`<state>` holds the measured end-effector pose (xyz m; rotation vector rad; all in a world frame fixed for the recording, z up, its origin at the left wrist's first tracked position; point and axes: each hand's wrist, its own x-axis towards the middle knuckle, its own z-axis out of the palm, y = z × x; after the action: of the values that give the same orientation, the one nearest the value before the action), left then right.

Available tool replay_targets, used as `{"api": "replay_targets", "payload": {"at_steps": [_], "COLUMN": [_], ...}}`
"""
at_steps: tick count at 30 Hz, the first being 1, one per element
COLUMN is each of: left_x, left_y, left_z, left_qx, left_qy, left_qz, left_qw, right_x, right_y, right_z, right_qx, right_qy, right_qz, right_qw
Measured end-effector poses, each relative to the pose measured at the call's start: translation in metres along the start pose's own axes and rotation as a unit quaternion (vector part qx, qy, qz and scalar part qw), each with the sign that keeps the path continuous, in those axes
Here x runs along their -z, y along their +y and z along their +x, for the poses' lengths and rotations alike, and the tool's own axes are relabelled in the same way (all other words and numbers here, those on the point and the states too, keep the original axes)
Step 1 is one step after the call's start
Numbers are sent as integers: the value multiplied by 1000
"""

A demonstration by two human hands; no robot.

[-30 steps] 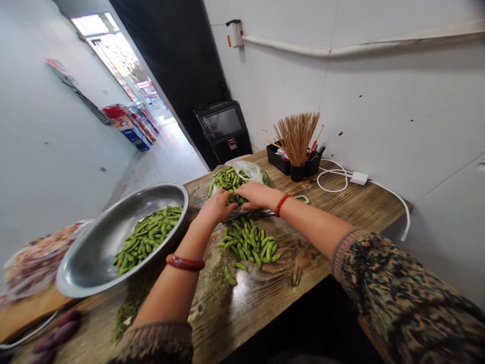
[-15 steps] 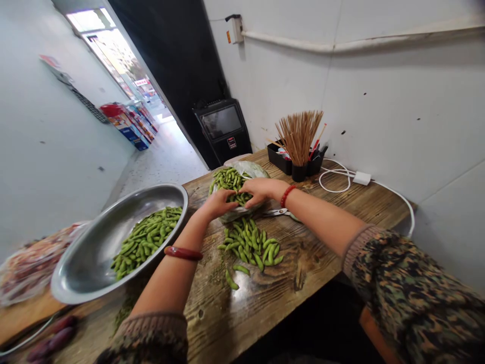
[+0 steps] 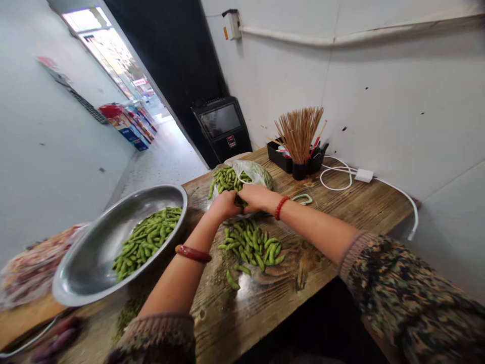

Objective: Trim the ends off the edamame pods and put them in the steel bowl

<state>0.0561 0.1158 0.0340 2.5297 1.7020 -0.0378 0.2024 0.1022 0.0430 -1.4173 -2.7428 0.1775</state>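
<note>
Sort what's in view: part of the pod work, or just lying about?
Likely in the job:
- left hand and right hand, at the bag of pods
- loose pods
- bowl, holding more pods

Seemingly just lying about:
- sticks
- black box
- white cable

Unsure: green handle.

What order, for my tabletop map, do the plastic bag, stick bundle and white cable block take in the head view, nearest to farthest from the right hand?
From the right hand:
1. Plastic bag: directly at the hand.
2. Stick bundle: farther back, rightward.
3. White cable block: far right, near the wall.
</note>
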Motion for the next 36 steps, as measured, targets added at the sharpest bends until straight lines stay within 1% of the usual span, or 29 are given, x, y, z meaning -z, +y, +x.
{"api": "replay_targets", "payload": {"at_steps": [6, 11, 12, 14, 15, 17, 18, 20, 22, 24, 25, 27, 29, 31, 32, 34, 36], "left_x": [-4, -7, -7, -5, -3, 1, 2, 0, -8, -20, -26, -34, -35, -29, -24, -14, -6], "left_y": [4, 5, 4, 4, 4, 6, 8, 14, 20, 24, 25, 24, 19, 13, 10, 4, 1], "left_z": [3, -2, -5, -13, -18, -32, -40, -58, -77, -94, -102, -114, -121, -123, -121, -111, -94], "left_qx": [-4, 3, 2, -5, -13, -35, -49, -68, -78, -83, -87, -98, -107, -106, -100, -80, -67], "left_qy": [2, 35, 54, 120, 161, 233, 252, 272, 269, 245, 224, 173, 132, 114, 115, 137, 170], "left_qz": [-2, -28, -40, -69, -84, -107, -115, -133, -160, -194, -207, -221, -232, -247, -254, -251, -220], "left_qw": [1000, 999, 998, 990, 983, 966, 959, 951, 947, 946, 948, 955, 958, 956, 955, 955, 958], "right_x": [-1, -8, -9, -10, -9, -9, -9, -11, -18, -27, -32, -38, -37, -31, -27, -17, -10], "right_y": [-1, 7, 9, 11, 11, 8, 5, -3, -12, -20, -23, -25, -21, -12, -8, 0, 4], "right_z": [2, -7, -9, -14, -17, -25, -30, -44, -60, -75, -82, -91, -94, -90, -86, -73, -56], "right_qx": [-10, -1, 2, 16, 28, 63, 83, 116, 136, 142, 144, 176, 207, 220, 219, 175, 128], "right_qy": [10, 61, 75, 123, 156, 228, 256, 282, 269, 233, 213, 160, 128, 130, 138, 163, 165], "right_qz": [32, 69, 79, 120, 149, 211, 236, 265, 280, 285, 285, 270, 258, 255, 253, 233, 191], "right_qw": [999, 996, 994, 985, 976, 948, 934, 915, 911, 919, 924, 933, 935, 932, 932, 943, 959]}}
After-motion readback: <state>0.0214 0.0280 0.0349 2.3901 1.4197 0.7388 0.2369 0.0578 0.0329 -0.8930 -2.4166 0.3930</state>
